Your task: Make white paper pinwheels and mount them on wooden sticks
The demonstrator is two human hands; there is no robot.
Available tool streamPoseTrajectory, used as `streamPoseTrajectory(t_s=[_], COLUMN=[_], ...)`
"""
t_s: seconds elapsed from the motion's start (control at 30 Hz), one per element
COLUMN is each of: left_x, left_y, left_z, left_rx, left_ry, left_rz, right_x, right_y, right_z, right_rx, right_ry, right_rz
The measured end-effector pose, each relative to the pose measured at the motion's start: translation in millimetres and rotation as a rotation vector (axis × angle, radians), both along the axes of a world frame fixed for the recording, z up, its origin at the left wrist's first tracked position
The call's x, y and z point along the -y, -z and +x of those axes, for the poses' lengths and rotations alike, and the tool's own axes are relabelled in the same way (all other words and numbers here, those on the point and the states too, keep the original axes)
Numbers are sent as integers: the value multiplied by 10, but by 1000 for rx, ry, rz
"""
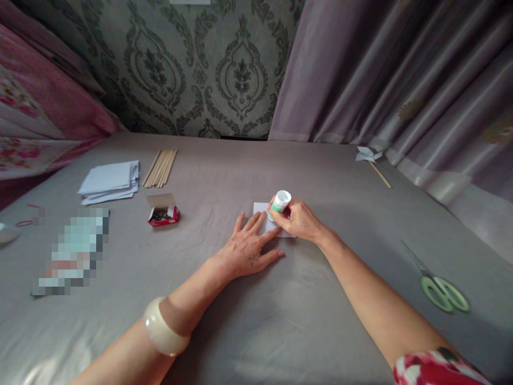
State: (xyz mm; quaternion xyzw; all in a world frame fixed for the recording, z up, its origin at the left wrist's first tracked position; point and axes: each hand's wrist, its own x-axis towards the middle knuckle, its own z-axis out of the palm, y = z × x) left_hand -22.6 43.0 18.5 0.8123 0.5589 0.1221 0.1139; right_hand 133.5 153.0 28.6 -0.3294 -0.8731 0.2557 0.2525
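A small piece of white paper [261,207] lies on the cloth-covered surface in front of me. My left hand [250,246] rests flat with its fingers spread, several fingertips pressing on the paper's left and near side. Wrapped round a white and green glue stick [281,202], my right hand [300,220] holds it tilted over the paper. The tube's lower end is partly hidden by my fingers, so I cannot tell whether it touches the sheet.
To the left are a stack of white paper [108,181], several wooden sticks [160,168], an open red box of small metal pieces [163,215] and a blurred-out packet [76,251]. On the right lie green-handled scissors [443,293] and a paper pinwheel [368,155] on a stick.
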Motion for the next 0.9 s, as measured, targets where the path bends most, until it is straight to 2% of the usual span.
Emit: streamPoseTrajectory(t_s=[0.13,0.3,0.47,0.63,0.77,0.9], left_x=[1,-3,-5,-5,-6,-6], left_y=[-3,9,25,-12,-21,14], left_z=[4,3,-9,1,9,1], left_rx=[-12,-36,-13,-17,-26,-20], left_ry=[-12,-10,-11,-15,-21,-16], left_rz=[3,-4,6,-12,-22,-10], right_x=[5,7,-10,8,-2,-15], right_y=[-2,22,11,17,34,34], right_z=[8,-3,12,-6,-1,-2], right_rx=[30,-8,9,-5,-6,-1], right_ry=[2,25,-14,15,-24,48], right_rz=[-64,16,-46,14,-58,-24])
